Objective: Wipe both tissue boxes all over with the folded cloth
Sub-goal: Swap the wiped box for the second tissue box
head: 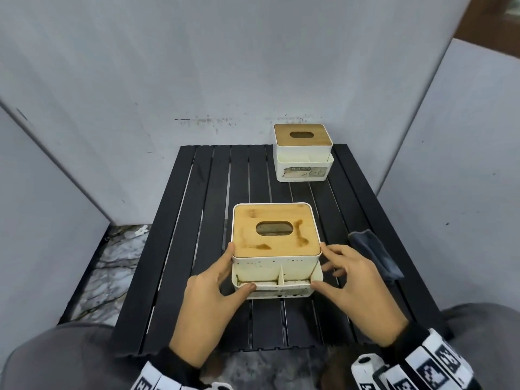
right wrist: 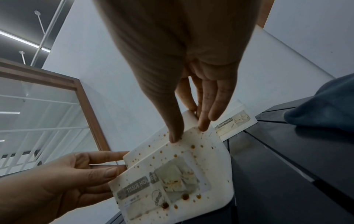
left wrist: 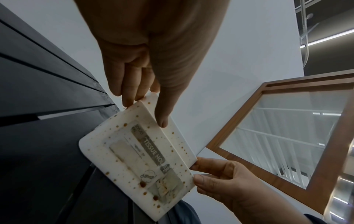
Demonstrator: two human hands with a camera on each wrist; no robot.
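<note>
The stained near tissue box [head: 275, 249] sits on the dark slatted surface [head: 197, 220] directly in front of the person, its long axis running left to right, and both hands frame it at its two short ends. The left hand [head: 209, 296] holds the left end, thumb on the front tray rim and fingers [left wrist: 126, 84] curled against the side; the right hand [head: 357, 285] mirrors it on the right end, thumb at the front corner, fingers [right wrist: 212, 97] pinching the upper edge. The folded cloth [head: 374, 254] lies just to the right of the box, beside the right hand and apart from it, so that hand is the nearer one for picking it up. Whether the box is lifted slightly off the slats or resting is hard to tell. The second tissue box [head: 304, 153] stands at the far right corner, well apart.
</note>
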